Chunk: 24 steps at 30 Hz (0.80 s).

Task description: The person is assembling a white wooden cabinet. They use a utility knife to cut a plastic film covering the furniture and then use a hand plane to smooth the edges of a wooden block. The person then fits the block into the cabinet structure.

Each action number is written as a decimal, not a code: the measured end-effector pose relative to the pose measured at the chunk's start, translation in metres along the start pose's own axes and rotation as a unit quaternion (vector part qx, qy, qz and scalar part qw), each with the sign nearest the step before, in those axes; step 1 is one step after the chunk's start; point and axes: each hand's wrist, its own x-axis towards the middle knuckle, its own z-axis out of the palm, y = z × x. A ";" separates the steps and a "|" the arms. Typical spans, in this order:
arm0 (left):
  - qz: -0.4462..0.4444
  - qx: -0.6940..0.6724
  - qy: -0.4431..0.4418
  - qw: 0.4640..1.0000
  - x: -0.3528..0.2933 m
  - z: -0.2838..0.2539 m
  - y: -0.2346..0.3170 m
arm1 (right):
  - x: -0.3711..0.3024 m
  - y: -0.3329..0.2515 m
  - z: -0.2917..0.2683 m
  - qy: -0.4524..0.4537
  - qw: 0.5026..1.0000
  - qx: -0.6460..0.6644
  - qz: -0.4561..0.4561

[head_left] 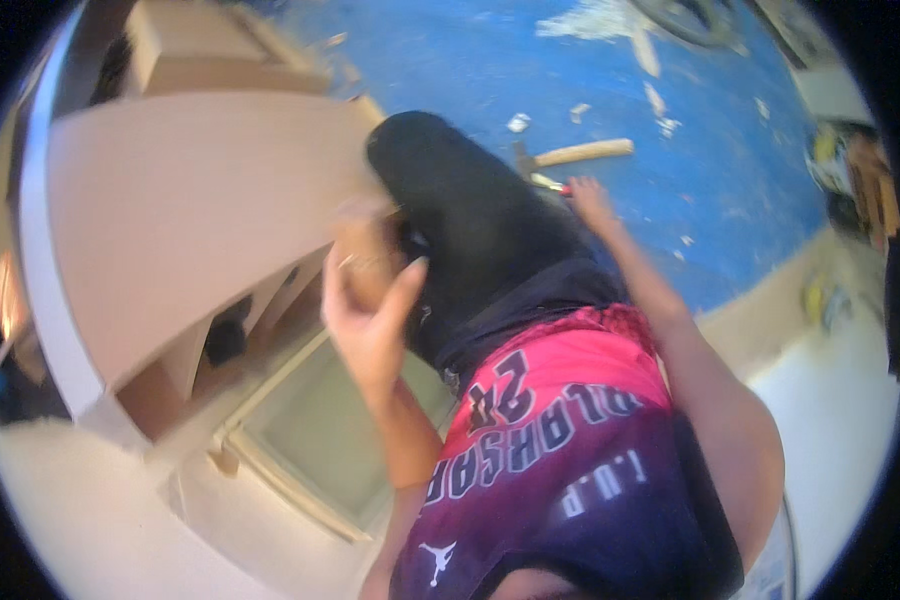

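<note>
My left hand is raised beside the edge of a pale wood-toned panel. Its thumb stands apart, but its fingers are smeared by motion, and I cannot make out whether they hold anything. My right hand is low over the blue floor, closed around the red end of a small tool with a pale yellowish part. The tool's exact kind is unclear. Just beyond it lies a hammer with a wooden handle, its dark head toward my leg.
Beneath the panel are open compartments, and a framed pale panel lies nearby. A cardboard-coloured box stands behind. White scraps dot the blue floor. Tools and wood pieces sit at the right edge.
</note>
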 end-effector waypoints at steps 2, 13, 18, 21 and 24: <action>0.113 0.078 0.049 0.989 0.008 0.016 0.008 | 0.001 0.004 -0.004 -0.091 0.994 0.045 0.043; 0.289 0.230 -0.009 0.929 0.025 -0.020 0.020 | -0.067 -0.137 -0.347 0.047 0.883 0.461 0.069; 0.333 0.275 0.022 0.901 0.018 -0.029 0.031 | -0.084 -0.228 -0.441 0.046 0.918 0.356 -0.167; 0.386 0.283 0.029 0.878 0.024 -0.032 0.034 | -0.079 -0.247 -0.451 0.050 0.923 0.313 -0.219; 0.409 0.289 0.033 0.865 0.022 -0.038 0.039 | -0.075 -0.254 -0.450 0.041 0.924 0.284 -0.252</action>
